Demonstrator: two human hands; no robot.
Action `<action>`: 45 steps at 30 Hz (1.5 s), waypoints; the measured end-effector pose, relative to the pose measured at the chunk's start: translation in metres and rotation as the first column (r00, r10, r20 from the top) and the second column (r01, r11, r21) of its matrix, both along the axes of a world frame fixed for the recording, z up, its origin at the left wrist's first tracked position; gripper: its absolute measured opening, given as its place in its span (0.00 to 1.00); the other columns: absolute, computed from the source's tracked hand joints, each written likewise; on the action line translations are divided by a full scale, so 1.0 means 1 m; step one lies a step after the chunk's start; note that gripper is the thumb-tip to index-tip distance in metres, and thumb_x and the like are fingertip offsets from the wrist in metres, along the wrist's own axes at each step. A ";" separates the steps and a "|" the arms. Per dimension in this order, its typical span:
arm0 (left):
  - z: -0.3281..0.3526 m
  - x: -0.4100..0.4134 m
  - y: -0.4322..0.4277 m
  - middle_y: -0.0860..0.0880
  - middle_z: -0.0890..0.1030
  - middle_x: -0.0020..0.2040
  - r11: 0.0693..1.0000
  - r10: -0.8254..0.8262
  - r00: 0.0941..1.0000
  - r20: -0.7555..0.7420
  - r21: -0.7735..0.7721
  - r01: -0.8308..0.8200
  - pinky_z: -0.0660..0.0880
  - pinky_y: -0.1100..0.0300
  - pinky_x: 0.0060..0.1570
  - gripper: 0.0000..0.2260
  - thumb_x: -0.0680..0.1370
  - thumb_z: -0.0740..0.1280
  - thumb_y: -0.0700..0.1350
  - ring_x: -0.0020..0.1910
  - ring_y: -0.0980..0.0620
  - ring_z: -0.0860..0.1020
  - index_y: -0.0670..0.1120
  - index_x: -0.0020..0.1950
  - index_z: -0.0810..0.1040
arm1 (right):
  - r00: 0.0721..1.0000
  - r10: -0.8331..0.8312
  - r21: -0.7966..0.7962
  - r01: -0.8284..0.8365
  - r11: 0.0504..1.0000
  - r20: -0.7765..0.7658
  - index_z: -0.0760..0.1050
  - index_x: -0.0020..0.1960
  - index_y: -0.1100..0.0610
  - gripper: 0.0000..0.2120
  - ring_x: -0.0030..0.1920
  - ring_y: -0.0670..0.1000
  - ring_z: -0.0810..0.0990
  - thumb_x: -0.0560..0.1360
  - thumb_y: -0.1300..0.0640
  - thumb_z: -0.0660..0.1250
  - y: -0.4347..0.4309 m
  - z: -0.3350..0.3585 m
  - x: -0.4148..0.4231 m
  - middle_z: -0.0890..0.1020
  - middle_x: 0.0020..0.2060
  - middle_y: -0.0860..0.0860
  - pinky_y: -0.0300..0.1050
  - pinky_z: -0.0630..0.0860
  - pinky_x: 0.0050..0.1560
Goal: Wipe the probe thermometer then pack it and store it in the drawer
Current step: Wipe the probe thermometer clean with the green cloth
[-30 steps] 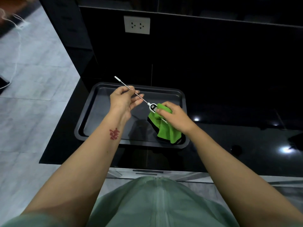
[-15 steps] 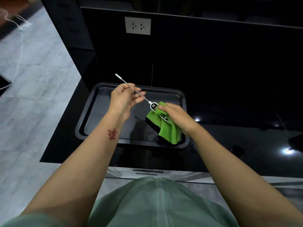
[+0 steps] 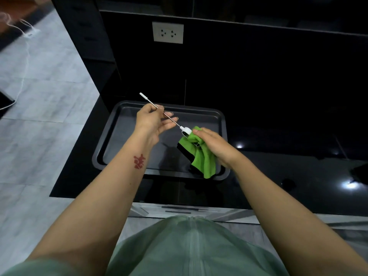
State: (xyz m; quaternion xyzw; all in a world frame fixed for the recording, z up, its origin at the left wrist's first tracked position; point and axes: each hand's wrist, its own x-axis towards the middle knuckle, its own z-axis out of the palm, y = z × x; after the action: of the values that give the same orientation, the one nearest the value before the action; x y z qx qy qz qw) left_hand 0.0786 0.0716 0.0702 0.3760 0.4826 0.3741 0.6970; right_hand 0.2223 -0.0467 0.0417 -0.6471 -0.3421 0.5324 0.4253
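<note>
The probe thermometer (image 3: 169, 118) is held in the air above the baking tray (image 3: 119, 124), tilted so that its thin metal stem runs from a white cap at the far-left end down to the white head at the near-right end. The left hand (image 3: 152, 121) pinches the stem about midway between thumb and fingers (image 3: 169, 124), the remaining fingers spread loosely under it. The right hand (image 3: 213, 144) is closed over a green cloth (image 3: 203, 160) with a black edge, wrapped around the thermometer's head; only the top of the head shows past the cloth. The loose end of the cloth hangs down over the tray's near-right corner.

The tray is dark, with rounded corners, and sits on a glossy black surface (image 3: 278, 176) close to its left edge, its far side just beside a black back wall. A white wall socket (image 3: 167, 32) is set in that wall, above the tray. A red mark (image 3: 139, 160) shows on the left forearm. Beyond the surface's left edge lies a grey tiled floor (image 3: 39, 96) with a white cord (image 3: 22, 80) trailing across it.
</note>
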 end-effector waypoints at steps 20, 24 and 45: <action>-0.001 0.005 -0.002 0.41 0.78 0.39 0.997 -0.065 0.996 -0.067 0.048 0.068 0.83 0.56 0.36 0.08 0.82 0.58 0.37 0.38 0.43 0.83 0.44 0.44 0.71 | 0.990 0.001 0.043 -0.007 0.999 0.142 0.78 0.58 0.52 0.14 0.53 0.51 0.83 0.77 0.45 0.66 0.004 -0.004 0.000 0.84 0.52 0.52 0.47 0.76 0.58; 0.003 0.002 0.003 0.43 0.78 0.38 0.998 -0.017 0.999 -0.049 0.056 0.020 0.81 0.60 0.32 0.08 0.82 0.56 0.36 0.36 0.46 0.84 0.44 0.45 0.71 | 0.998 -0.006 0.025 0.005 1.000 0.059 0.79 0.56 0.54 0.12 0.49 0.50 0.83 0.78 0.48 0.65 0.001 -0.007 0.005 0.84 0.48 0.51 0.48 0.76 0.58; 0.006 -0.004 0.004 0.41 0.76 0.41 0.975 -0.223 0.975 0.007 -0.012 0.223 0.83 0.53 0.40 0.10 0.84 0.54 0.39 0.38 0.44 0.84 0.39 0.60 0.73 | 0.958 0.100 0.016 -0.108 0.994 0.269 0.65 0.75 0.54 0.26 0.70 0.44 0.65 0.82 0.42 0.53 0.004 0.006 0.002 0.68 0.73 0.49 0.36 0.58 0.64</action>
State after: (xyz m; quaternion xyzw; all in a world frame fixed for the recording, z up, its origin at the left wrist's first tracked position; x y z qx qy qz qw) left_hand 0.0749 0.0756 0.0767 0.4223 0.4377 0.2917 0.7382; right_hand 0.2246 -0.0432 0.0476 -0.6876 -0.4382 0.4563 0.3564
